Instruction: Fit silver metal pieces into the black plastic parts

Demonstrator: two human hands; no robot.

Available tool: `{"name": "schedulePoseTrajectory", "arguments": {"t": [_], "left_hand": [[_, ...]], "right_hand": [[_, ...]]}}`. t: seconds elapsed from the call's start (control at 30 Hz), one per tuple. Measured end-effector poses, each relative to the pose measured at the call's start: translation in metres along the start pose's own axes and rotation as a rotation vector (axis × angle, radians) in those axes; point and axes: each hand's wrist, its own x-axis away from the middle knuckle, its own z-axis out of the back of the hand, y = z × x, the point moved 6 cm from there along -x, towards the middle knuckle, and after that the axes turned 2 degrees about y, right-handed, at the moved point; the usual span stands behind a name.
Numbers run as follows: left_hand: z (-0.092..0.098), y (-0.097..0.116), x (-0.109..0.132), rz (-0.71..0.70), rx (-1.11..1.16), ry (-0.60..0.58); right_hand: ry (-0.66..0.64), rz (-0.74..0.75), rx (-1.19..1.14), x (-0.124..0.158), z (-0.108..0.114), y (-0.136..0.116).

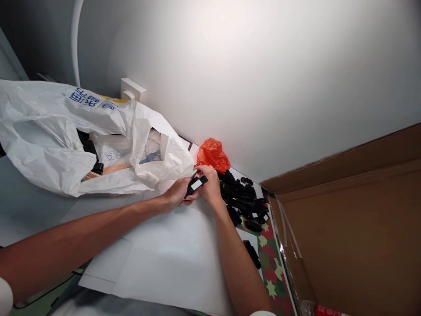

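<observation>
My left hand (179, 192) is closed around a small black part with a white label (196, 184), held above white sheets (164, 250) on the table. My right hand (209, 184) is closed too, its fingers pinching the top end of the same part. The two hands touch each other. Just right of them lies a pile of several similar black parts (245, 199), and a single black part (252, 253) lies apart nearer me.
A big white plastic bag (66, 136) with more black parts inside lies at the left. An orange plastic bag (213, 154) sits against the wall. A brown cardboard box (355, 228) stands at the right, beside a red-green star-patterned cloth (272, 267). A wall socket (132, 89) is behind the bag.
</observation>
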Motion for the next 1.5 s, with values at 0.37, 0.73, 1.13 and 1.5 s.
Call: {"name": "schedulePoseTrajectory", "arguments": {"t": [0.37,0.73,1.13,1.5], "left_hand": [[-0.004,0.009,0.007,0.016,0.007,-0.002],[-0.009,0.014,0.001,-0.111,-0.089,-0.013],[-0.017,0.017,-0.005,-0.167,-0.459,-0.046],[-0.005,0.019,-0.009,-0.178,-0.412,0.119]], "right_hand": [[0.361,-0.21,-0.56,0.032,0.046,0.018],[0.519,-0.243,-0.775,0.083,0.049,0.021],[0.632,-0.252,-0.578,0.091,0.056,0.027],[0.713,-0.243,-0.703,0.09,0.055,0.024]]}}
